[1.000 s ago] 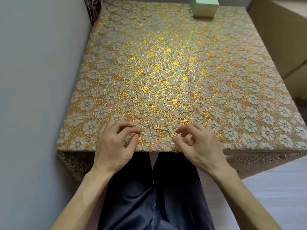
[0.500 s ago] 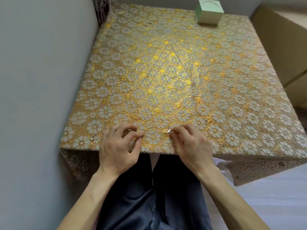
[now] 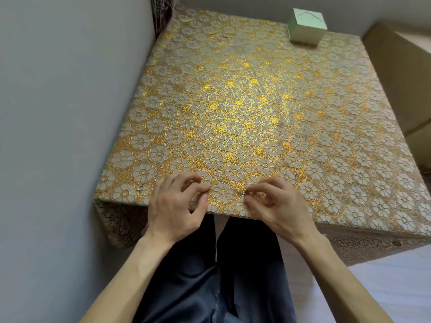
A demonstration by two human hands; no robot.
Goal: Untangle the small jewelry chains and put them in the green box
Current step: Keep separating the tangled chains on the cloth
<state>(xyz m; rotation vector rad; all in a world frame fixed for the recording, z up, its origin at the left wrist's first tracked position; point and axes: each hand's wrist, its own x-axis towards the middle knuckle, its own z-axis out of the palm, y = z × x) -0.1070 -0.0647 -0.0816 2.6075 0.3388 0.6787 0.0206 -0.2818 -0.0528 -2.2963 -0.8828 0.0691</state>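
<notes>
Gold floral tablecloth [image 3: 256,113], green box [image 3: 306,26] at far edge. Well apart from the box, right hand [image 3: 277,206] has just pinched the chain [image 3: 225,188] by its clasp; left hand [image 3: 177,206] pinches the other end. Chain stretched between them: untangling underway, boxing not yet.

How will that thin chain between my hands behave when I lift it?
The chain is hair-thin, so probably floppy and very light; it should sag between the left hand and right hand. It may snag on the lacy tablecloth.
</notes>
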